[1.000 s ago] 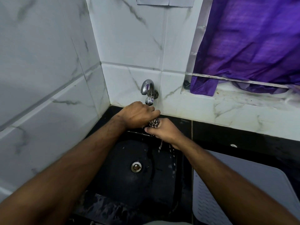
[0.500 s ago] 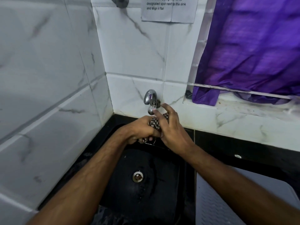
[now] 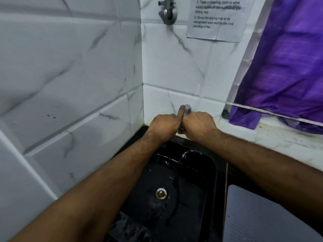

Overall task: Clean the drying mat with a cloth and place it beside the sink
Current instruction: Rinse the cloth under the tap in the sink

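Landmark: black rectangular sink basin. Just right of it, nearest the viewer, the grey ribbed rubber drying mat lies flat on the counter, untouched. It sits there presumably awaiting the wipe. Over the basin's far edge, left hand and right hand are clenched knuckle to knuckle around a small dark-patterned cloth, barely visible between them. Judgement: wringing over the basin so drips fall in. Behind, the chrome wall tap is mostly hidden.
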Demonstrator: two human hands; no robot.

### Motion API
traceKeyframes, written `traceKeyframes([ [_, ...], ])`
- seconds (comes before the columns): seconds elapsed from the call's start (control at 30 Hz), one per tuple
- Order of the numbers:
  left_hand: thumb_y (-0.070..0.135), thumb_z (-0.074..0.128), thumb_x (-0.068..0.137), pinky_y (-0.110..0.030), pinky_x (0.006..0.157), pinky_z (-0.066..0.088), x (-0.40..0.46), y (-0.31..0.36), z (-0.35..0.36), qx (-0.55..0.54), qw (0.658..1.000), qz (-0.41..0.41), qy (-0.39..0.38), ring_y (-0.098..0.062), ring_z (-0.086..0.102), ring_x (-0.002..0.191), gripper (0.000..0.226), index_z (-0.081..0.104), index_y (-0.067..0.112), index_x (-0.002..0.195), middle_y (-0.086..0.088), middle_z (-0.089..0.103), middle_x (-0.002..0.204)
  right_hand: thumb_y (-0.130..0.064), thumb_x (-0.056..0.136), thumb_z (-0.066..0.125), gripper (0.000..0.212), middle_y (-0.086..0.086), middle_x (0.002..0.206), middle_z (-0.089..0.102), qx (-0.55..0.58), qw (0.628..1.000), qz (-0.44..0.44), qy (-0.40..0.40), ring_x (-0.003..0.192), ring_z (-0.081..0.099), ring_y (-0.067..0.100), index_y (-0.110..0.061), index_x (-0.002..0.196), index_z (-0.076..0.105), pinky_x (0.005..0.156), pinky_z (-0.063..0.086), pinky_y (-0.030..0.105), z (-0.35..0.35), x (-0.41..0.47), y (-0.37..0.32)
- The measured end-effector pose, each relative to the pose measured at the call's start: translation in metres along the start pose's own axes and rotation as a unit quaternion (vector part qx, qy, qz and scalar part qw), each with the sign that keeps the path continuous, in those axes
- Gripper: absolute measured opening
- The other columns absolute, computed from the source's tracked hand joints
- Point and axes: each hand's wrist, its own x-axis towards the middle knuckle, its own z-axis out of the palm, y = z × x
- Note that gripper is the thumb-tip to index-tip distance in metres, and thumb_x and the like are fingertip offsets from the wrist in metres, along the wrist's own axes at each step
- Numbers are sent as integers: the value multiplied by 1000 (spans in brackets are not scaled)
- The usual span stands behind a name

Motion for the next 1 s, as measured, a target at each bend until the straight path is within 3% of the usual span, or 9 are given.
traceKeyframes([
  [0.1,40,61,92,-35,47,37,-4,-23,-3,68,993,101,-6,-31,65,62,89,11,5,157,-6,63,83,-67,82,62,55,0,68,52,126,992,-8,-25,69,61,27,-13,83,55,60,45,33,-2,2,-9],
  [0.23,28,53,95,-37,45,37,-7,-37,-14,84,970,228,19,-33,65,61,81,4,5,156,-10,63,82,-56,82,69,46,0,82,65,351,930,-11,-111,82,64,19,-16,105,64,76,53,35,0,-5,-16],
  [0.33,27,51,94,-33,45,30,-5,-36,-23,94,947,305,35,-31,63,56,68,13,10,148,-11,63,79,-35,70,79,23,-5,75,71,560,815,84,-121,70,67,9,-24,88,71,63,55,27,10,-24,-28],
  [0.43,26,54,96,-34,47,36,-4,-33,-21,110,927,358,11,-31,64,61,59,25,12,145,-12,64,88,-26,67,78,26,-3,47,46,696,677,176,-160,38,37,11,-24,51,58,37,28,22,26,-44,-44],
  [0.57,14,56,94,-37,45,48,-14,-25,-13,120,914,387,-12,-32,62,56,46,34,8,134,-14,60,80,-22,75,77,33,-2,48,34,805,527,197,-189,39,20,10,-24,54,51,38,15,19,52,-65,-64],
  [0.67,14,53,94,-35,44,42,-25,-17,-3,123,904,408,-11,-30,62,54,36,40,8,127,-10,61,75,-26,76,78,39,-2,47,32,839,466,198,-198,35,20,9,-18,56,46,36,13,19,69,-81,-76],
  [0.77,18,43,96,-35,45,40,-48,-9,17,96,911,399,-33,-30,66,60,25,33,11,118,-7,63,77,-32,76,80,38,-1,48,39,784,538,224,-217,36,28,11,-18,60,49,37,19,20,79,-93,-82],
  [0.9,28,50,97,-38,53,40,-87,9,45,11,950,284,-130,-29,70,81,33,30,18,122,-4,65,93,-52,74,78,31,-9,76,69,507,822,174,-193,71,65,8,-25,87,70,59,47,26,88,-106,-83],
  [1.0,45,63,86,-40,65,44,-102,23,47,-129,964,101,-209,-28,69,96,37,45,24,111,1,65,103,-66,64,71,40,-13,78,66,410,877,170,-182,74,64,10,-35,87,61,63,53,32,89,-117,-75],
])
